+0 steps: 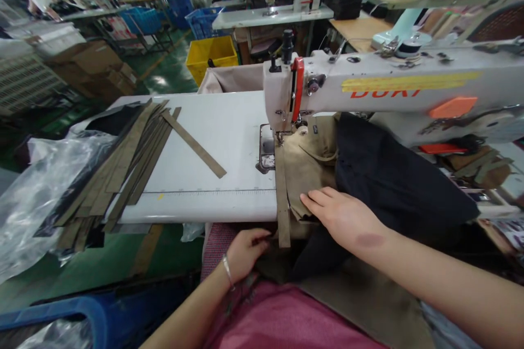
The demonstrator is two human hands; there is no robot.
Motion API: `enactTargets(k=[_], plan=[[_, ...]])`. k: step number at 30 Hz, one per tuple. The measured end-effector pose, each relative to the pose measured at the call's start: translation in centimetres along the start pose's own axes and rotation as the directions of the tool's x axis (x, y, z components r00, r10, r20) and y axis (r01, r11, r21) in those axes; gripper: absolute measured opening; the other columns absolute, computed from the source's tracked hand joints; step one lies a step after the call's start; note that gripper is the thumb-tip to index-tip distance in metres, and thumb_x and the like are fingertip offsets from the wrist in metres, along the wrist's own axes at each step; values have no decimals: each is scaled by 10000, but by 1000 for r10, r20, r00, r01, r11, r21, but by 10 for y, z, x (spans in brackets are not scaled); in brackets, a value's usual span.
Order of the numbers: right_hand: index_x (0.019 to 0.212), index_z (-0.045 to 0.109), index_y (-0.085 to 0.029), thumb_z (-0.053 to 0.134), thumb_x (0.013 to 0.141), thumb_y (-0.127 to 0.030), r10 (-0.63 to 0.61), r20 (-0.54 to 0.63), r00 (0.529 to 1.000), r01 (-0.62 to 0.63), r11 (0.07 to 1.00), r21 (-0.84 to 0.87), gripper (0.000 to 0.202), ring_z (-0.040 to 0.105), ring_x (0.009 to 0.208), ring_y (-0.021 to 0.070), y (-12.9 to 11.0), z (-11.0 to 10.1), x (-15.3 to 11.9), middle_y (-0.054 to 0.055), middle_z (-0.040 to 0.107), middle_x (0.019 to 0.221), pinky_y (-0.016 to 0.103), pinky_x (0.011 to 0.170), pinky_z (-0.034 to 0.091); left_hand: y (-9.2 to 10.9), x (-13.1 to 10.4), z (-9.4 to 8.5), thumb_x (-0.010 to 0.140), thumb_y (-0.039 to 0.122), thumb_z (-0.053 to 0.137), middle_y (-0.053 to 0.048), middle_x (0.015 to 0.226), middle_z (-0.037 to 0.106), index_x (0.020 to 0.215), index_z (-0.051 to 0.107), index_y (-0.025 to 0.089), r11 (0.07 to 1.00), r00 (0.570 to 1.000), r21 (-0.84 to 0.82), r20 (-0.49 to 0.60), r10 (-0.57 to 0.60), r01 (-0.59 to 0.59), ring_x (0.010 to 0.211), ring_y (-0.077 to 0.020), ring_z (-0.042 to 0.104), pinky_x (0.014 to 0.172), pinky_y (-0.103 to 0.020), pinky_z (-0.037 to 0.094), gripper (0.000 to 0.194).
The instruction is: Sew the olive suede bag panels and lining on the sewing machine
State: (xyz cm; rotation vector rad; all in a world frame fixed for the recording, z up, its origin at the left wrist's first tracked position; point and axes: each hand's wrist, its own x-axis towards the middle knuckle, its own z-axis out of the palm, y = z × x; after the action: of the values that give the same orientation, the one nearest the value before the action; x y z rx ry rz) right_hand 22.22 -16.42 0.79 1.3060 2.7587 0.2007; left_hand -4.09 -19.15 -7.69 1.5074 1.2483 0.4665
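A long khaki fabric strip [282, 196] runs from under the needle of the white sewing machine [319, 92] and hangs over the table's front edge. Beside it lies a khaki garment piece [303, 174], joined by a large dark navy cloth [380, 169] spread to the right. My right hand [344, 215] rests on the khaki piece, fingers stretched out and pressing it flat. Below the front edge, my left hand [248, 251] has its fingers closed on the edge of khaki cloth [268, 264] draping over my lap, left of the strip's end.
A bundle of khaki strips [131, 158] lies on the table's left end, with one loose strip [196, 144] nearby. Clear plastic wrapping [53, 174] hangs at the left. A blue bin [98, 316] stands at lower left, a yellow bin [213, 57] behind the table.
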Motion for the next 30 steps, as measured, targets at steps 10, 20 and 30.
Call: enactTargets(k=[10,20,30], plan=[[1193,624,-83,496,856,-28,82,19,996,-84,986,144,365,573,956,251,-21,-7,5,112,625,1071,372,813,526,99,52,-109,864,126,452,-92,893,674,901,718,202,438,957,899,-147,249,25,877,-291,634,792,-426,499,279],[1322,519,-134,434,963,-254,86,-119,989,-46,952,301,388,480,926,243,-19,-2,19,87,557,995,378,811,434,95,68,-52,902,134,504,-102,1090,586,1084,583,164,552,799,732,-16,601,-400,1047,-226,569,946,-404,489,201],[1479,319,-235,478,878,-161,38,-71,997,-18,963,270,626,493,818,212,-13,0,25,55,515,975,356,732,369,80,69,-62,873,71,471,-86,1090,602,1210,582,190,557,724,536,156,672,-634,982,-164,591,877,-317,521,374]])
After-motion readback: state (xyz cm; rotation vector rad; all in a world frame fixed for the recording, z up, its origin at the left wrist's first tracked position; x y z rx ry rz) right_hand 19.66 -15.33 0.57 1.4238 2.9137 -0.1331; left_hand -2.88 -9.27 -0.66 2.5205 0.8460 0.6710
